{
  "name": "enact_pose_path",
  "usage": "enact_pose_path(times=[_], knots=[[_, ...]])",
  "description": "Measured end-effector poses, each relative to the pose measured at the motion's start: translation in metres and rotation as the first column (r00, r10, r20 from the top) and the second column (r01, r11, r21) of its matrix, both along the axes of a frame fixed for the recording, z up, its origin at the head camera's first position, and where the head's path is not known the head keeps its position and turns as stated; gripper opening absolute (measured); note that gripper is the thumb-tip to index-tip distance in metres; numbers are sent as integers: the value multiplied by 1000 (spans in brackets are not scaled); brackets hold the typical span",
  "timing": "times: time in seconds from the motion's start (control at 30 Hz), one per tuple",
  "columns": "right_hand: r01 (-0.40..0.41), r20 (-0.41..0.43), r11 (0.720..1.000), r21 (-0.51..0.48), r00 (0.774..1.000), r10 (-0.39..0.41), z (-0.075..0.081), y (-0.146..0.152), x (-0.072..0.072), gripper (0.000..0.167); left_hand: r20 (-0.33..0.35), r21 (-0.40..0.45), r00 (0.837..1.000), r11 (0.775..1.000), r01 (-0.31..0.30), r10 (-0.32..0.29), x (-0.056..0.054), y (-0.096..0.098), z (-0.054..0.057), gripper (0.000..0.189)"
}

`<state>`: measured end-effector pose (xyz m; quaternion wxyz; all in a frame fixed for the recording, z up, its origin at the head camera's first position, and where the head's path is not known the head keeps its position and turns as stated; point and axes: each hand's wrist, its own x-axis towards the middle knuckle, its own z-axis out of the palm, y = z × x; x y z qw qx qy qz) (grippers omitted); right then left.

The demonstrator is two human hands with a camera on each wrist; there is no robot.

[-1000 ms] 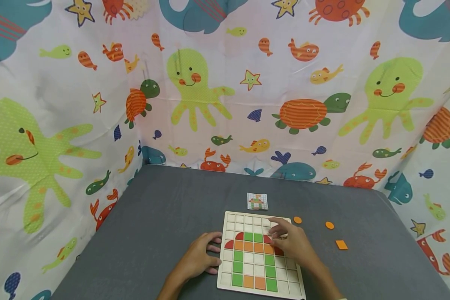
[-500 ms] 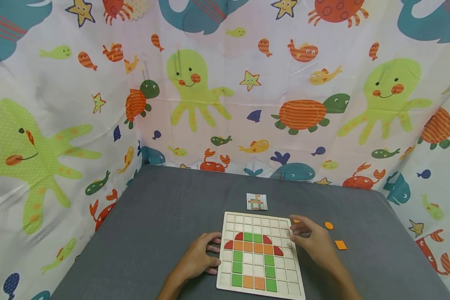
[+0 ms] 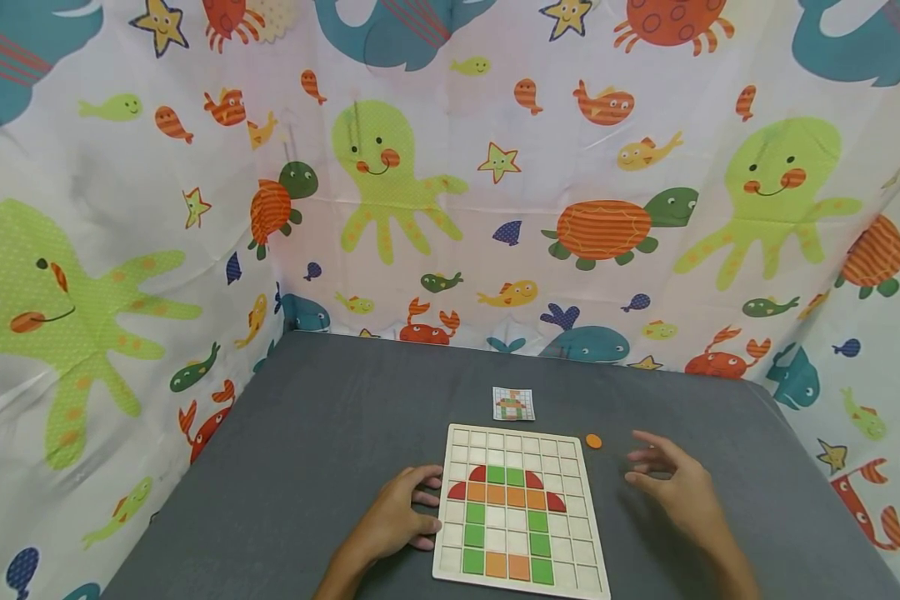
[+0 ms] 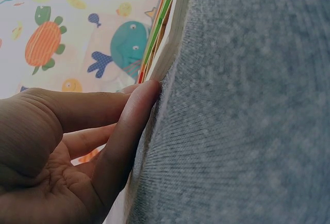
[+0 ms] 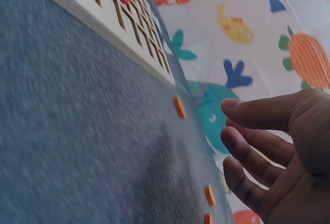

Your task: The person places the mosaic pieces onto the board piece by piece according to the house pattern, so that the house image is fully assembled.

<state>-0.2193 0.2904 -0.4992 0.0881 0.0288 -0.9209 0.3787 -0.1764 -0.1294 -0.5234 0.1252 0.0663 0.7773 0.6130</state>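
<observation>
My left hand (image 3: 397, 517) rests its fingertips against the left edge of a pale wooden grid board (image 3: 570, 479). Set in the grid are green squares (image 3: 539, 545), orange squares (image 3: 497, 495) and red quarter-round tiles (image 3: 556, 502). To the right of the board, my right hand (image 3: 678, 487) hovers over the table, fingers loosely bent and parted, nothing between them. A round orange tile (image 3: 594, 442) lies by the board's top right corner. In the right wrist view, two more orange tiles (image 5: 210, 195) lie below the hand; the hand hides them in the head view.
A small printed card (image 3: 513, 404) with a coloured grid pattern lies behind the board. Dark grey cloth covers the table (image 3: 345, 408). A curtain (image 3: 450, 208) printed with sea animals hangs behind and at both sides.
My right hand has moved right, off the board, past the near round tile and over the other two orange tiles. The left hand and the board have hardly shifted.
</observation>
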Motion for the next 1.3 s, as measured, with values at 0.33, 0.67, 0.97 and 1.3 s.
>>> enact_pose_path(times=[0.33,0.67,0.97,1.3], knots=[[67,107,998,9,992,-68,-1,29,-1,74,-5,13,1000,1000,6,-6,0,-1,-1,77],[84,157,996,34,984,-89,-4,56,-3,75,-5,13,1000,1000,10,-10,1,-1,-1,76],[128,267,990,50,954,-137,-3,65,-5,76,5,15,1000,1000,4,-4,2,-1,-1,77],[111,283,991,80,950,-129,-8,72,-5,67,-4,10,1000,1000,3,-3,1,-1,-1,77]])
